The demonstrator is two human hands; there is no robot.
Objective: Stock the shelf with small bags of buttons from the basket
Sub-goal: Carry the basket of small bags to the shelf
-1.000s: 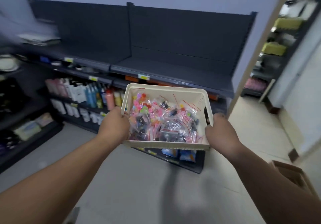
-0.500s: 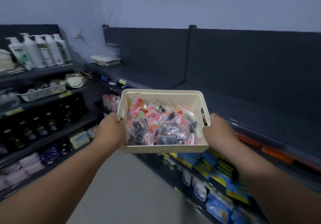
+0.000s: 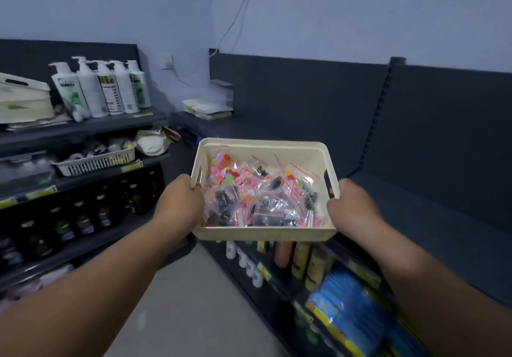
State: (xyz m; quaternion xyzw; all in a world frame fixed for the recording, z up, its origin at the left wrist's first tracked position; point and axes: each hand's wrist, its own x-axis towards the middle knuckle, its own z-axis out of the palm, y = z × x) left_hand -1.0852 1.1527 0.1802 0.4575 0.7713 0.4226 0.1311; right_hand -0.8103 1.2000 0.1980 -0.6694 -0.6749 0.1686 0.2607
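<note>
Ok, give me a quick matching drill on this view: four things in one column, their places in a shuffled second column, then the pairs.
Things:
1. basket
2. pump bottles
3. stack of papers
4. blue packets

Places:
A. lower shelf, bottom right
B. top shelf, far left
C. back corner of the dark shelf
D. held between left hand and right hand

Pairs: 1-D, 2-B, 3-C, 4-A

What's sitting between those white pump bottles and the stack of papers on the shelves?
In the head view, nothing stands between the white pump bottles and the stack of papers: only bare dark shelf ends and the wall corner with a wall socket.
</note>
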